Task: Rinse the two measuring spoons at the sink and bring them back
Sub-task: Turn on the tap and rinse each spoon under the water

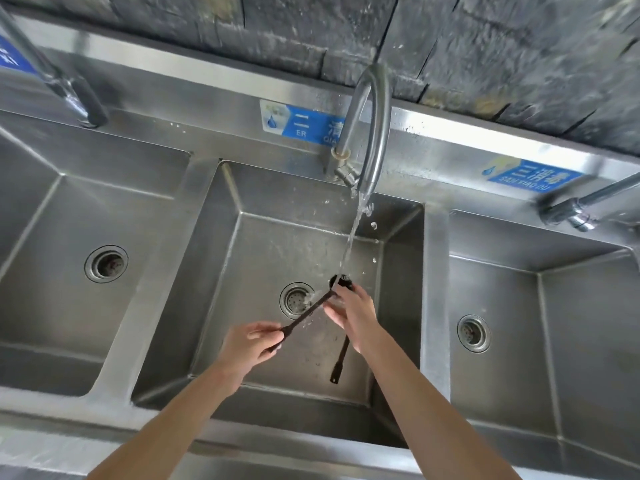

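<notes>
Each hand, left hand (251,342) and right hand (353,311), grips a black spoon under label "ER" (300,123).

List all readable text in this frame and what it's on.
"二 清" with "ER" and a cut-off "QIA": blue label on the sink back panel behind the middle faucet, which hides its right end.
"三清毒" over small Latin letters, roughly "SAN QING DU", blurred: blue label above the right basin.
Blue label at far left: cropped and blurred, unreadable.
Spoons: no visible markings.
</notes>
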Demonstrator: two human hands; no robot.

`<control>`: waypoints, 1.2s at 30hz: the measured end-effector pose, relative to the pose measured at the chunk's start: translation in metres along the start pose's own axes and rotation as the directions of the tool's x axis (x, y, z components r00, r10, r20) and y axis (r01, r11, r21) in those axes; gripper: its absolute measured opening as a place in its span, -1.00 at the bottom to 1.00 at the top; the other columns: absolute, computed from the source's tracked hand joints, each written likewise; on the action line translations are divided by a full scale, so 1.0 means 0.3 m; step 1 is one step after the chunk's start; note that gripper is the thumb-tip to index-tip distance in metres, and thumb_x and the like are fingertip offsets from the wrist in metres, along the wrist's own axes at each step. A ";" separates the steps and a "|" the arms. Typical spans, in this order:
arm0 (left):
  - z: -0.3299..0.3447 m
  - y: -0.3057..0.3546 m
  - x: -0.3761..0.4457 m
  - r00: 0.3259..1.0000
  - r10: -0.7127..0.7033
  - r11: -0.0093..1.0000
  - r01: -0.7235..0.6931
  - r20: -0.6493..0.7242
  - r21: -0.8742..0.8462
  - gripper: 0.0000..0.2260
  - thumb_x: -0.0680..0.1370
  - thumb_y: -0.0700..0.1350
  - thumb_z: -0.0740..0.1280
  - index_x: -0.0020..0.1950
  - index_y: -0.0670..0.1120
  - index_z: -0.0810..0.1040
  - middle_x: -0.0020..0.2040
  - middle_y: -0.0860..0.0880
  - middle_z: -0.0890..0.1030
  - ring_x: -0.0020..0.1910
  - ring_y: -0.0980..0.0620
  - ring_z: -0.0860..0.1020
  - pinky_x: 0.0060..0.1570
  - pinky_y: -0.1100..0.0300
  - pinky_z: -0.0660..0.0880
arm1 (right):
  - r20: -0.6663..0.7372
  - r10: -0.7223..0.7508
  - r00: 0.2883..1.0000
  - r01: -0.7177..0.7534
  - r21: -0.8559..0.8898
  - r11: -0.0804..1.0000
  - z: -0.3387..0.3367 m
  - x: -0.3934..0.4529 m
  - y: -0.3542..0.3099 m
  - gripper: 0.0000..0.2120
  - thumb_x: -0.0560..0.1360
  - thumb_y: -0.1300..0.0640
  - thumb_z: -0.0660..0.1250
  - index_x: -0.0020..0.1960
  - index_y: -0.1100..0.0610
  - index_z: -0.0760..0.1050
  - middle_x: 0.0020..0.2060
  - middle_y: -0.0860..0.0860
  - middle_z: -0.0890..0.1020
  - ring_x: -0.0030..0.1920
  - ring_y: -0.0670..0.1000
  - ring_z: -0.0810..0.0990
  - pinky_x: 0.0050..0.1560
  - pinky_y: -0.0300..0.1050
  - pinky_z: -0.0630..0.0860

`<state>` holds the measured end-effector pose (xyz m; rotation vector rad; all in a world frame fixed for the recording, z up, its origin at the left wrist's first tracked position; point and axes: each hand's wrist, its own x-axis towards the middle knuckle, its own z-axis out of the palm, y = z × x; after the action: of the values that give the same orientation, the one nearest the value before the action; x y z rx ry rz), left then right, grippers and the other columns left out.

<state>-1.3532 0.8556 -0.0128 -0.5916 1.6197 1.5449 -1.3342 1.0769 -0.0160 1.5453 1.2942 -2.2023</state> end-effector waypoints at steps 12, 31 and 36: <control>-0.149 0.015 0.061 0.999 -0.047 0.945 0.047 0.007 -0.323 -0.80 0.50 -0.37 0.42 0.12 -0.29 0.62 0.03 -0.22 0.66 0.06 -0.06 0.64 -0.02 0.27 0.64 | -0.151 -0.207 0.967 0.138 -0.370 0.919 0.017 0.012 -0.001 -0.94 0.57 0.23 0.44 0.02 0.19 0.67 -0.09 0.21 0.77 -0.29 0.07 0.80 -0.29 -0.20 0.70; 0.165 0.226 0.128 0.978 0.018 0.936 0.058 0.210 -0.347 -0.74 0.56 -0.44 0.29 0.24 -0.31 0.57 0.16 -0.25 0.59 0.13 -0.13 0.60 -0.03 0.25 0.61 | -0.348 -0.398 0.849 0.393 -0.088 0.915 -0.163 -0.265 -0.199 -0.71 0.52 0.38 0.37 0.11 0.08 0.72 -0.05 0.12 0.78 -0.11 0.08 0.81 -0.19 -0.30 0.67; 0.281 0.235 0.114 0.978 0.025 0.932 0.052 0.206 -0.359 -0.83 0.54 -0.45 0.31 0.09 -0.32 0.60 0.08 -0.27 0.61 0.04 -0.11 0.64 -0.09 0.28 0.65 | -0.285 -0.448 0.847 0.459 -0.031 0.888 -0.250 -0.327 -0.253 -0.74 0.56 0.33 0.36 0.22 0.19 0.64 0.00 0.20 0.77 -0.04 0.15 0.80 0.01 -0.18 0.70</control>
<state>-1.4091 0.9540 0.0076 -0.6105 1.1786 1.8471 -1.2800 1.1447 0.1003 1.7711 1.8890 -2.3313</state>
